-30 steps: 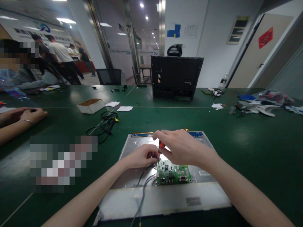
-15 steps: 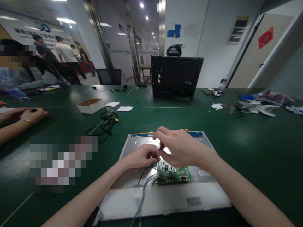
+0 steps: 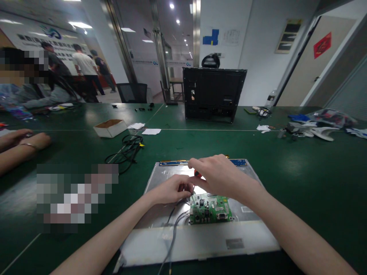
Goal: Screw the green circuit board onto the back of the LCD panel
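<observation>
A screwdriver (image 3: 197,173) with a red and black handle is in my right hand (image 3: 220,175), its thin shaft pointing down at the upper left corner of a green circuit board (image 3: 211,210). My left hand (image 3: 173,189) is closed, its fingertips beside the shaft's lower end at that corner; what they pinch is hidden. The board lies on the metal back of a flat display panel (image 3: 249,238), which has a blue strip board (image 3: 239,162) along its far edge. Dark cables (image 3: 173,240) run from the board's left side over the panel's near edge.
Coiled black cables (image 3: 127,149) and a white open box (image 3: 110,128) lie to the left. A black monitor housing (image 3: 214,93) stands at the back. Plastic bags and parts (image 3: 315,126) are at the far right. Another person's hands (image 3: 34,142) rest at the left.
My right hand has shifted slightly right and turned around the screwdriver, showing more of its shaft. My left hand has stayed put. The other person's hands moved a little left.
</observation>
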`<state>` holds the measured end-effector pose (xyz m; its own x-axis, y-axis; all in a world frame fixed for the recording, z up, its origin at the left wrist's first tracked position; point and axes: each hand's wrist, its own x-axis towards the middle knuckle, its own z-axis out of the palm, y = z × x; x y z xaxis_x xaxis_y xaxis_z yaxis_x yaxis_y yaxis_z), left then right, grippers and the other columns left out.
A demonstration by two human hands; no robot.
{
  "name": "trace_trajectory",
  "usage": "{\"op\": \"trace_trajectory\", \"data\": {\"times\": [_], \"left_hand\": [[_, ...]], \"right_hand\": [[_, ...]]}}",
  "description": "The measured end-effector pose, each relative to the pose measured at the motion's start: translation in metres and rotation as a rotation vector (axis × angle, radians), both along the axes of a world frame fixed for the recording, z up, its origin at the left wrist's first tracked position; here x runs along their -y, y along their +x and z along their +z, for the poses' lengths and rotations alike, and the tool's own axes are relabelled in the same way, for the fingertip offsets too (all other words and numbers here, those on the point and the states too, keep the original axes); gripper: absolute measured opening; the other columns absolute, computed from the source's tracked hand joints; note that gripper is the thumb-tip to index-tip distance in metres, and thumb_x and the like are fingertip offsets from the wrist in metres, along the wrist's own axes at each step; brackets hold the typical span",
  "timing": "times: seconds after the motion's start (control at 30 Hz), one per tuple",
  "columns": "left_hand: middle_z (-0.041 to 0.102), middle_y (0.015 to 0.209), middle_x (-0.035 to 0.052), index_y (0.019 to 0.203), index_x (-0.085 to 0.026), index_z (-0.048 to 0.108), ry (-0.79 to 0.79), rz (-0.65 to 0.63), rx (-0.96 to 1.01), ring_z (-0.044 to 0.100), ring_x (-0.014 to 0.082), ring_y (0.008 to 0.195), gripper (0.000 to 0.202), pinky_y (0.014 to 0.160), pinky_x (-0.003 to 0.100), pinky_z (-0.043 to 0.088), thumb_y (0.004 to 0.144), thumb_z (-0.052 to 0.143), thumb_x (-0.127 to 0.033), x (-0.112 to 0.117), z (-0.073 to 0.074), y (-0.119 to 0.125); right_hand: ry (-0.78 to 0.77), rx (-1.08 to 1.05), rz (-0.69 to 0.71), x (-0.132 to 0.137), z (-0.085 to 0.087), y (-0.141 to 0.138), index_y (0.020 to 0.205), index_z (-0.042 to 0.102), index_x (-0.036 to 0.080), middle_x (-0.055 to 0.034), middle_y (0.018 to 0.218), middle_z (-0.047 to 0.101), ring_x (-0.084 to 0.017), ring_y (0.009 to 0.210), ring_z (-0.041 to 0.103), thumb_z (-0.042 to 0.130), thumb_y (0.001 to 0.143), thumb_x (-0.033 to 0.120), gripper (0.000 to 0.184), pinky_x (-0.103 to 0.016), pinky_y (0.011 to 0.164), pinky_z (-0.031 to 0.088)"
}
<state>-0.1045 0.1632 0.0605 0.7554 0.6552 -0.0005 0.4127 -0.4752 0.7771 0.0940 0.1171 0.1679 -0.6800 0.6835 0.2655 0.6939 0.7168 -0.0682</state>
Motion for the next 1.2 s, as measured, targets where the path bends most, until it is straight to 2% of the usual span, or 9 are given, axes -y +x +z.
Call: {"op": "trace_trajectory", "data": {"times": [0.17,0.3,0.5,0.73,0.87,0.97,1.1,1.2], "left_hand": [[0.064,0.077,0.0011,0.083,-0.015,0.063,0.045,-0.016,-0.039,0.058,0.0165,0.07,0.009,0.063,0.025,0.045,0.076,0.058,-0.014,-0.0024,-0.0026,-0.0006],[0.064,0.077,0.0008,0.082,-0.015,0.063,0.089,-0.021,-0.079,0.058,0.0161,0.07,0.008,0.061,0.024,0.043,0.075,0.058,-0.014,-0.0037,-0.0022,-0.0019],[0.066,0.082,0.0023,0.082,-0.015,0.063,0.13,-0.012,-0.058,0.06,0.018,0.076,0.006,0.067,0.025,0.045,0.077,0.06,-0.016,-0.0029,-0.0024,-0.0017],[0.064,0.078,0.0007,0.083,-0.016,0.062,0.074,0.017,-0.011,0.059,0.0164,0.07,0.009,0.063,0.025,0.045,0.075,0.06,-0.015,-0.002,-0.0053,-0.0016],[0.064,0.08,0.0014,0.081,-0.016,0.062,0.075,0.003,-0.012,0.059,0.0175,0.075,0.009,0.067,0.025,0.045,0.073,0.059,-0.014,-0.0035,-0.0062,-0.0019],[0.062,0.075,0.0002,0.081,-0.015,0.061,0.046,-0.008,-0.026,0.056,0.0158,0.069,0.009,0.062,0.024,0.044,0.073,0.057,-0.014,-0.0032,-0.0035,-0.0008],[0.059,0.069,-0.0014,0.076,-0.015,0.059,0.016,-0.012,0.006,0.052,0.0132,0.062,0.005,0.057,0.022,0.042,0.073,0.056,-0.013,-0.0011,0.0012,0.0014],[0.059,0.069,-0.0011,0.076,-0.015,0.06,0.017,-0.003,-0.003,0.053,0.0137,0.063,0.002,0.057,0.023,0.042,0.074,0.059,-0.016,-0.0011,0.0008,0.0012]], "right_hand": [[-0.065,-0.053,0.122,0.0036,0.0012,0.0006,0.103,0.054,0.014,-0.0065,0.101,0.063,-0.013,0.07,0.053,0.052,0.084,0.02,0.02,-0.026,0.052,0.029],[-0.113,-0.074,0.178,0.0048,0.0003,-0.0014,0.099,0.053,0.015,-0.0058,0.098,0.063,-0.014,0.076,0.053,0.051,0.08,0.013,0.019,-0.026,0.056,0.032],[-0.084,-0.059,0.102,0.0034,-0.0012,-0.0032,0.096,0.054,0.018,-0.0011,0.083,0.065,-0.012,0.064,0.051,0.049,0.089,0.023,0.009,-0.025,0.051,0.025],[-0.017,0.021,-0.022,0.0021,-0.0012,-0.0047,0.087,0.058,0.019,-0.0004,0.07,0.065,-0.011,0.055,0.05,0.048,0.093,0.035,0.019,-0.027,0.051,0.022],[-0.068,-0.023,0.038,0.0032,0.0008,-0.0026,0.092,0.056,0.018,-0.0026,0.083,0.066,-0.012,0.062,0.053,0.049,0.092,0.032,0.015,-0.026,0.051,0.025],[-0.094,-0.053,0.075,0.0045,0.0023,-0.0008,0.102,0.053,0.016,-0.0053,0.094,0.064,-0.013,0.067,0.053,0.053,0.087,0.027,0.019,-0.026,0.052,0.029],[-0.112,-0.059,0.076,0.005,0.0019,-0.0011,0.109,0.05,0.014,-0.0057,0.095,0.063,-0.014,0.066,0.052,0.054,0.082,0.02,0.028,-0.026,0.051,0.031],[-0.097,-0.039,0.063,0.0044,0.0006,-0.0025,0.108,0.049,0.015,-0.0054,0.095,0.063,-0.013,0.064,0.052,0.052,0.084,0.021,0.024,-0.026,0.05,0.029]]}}
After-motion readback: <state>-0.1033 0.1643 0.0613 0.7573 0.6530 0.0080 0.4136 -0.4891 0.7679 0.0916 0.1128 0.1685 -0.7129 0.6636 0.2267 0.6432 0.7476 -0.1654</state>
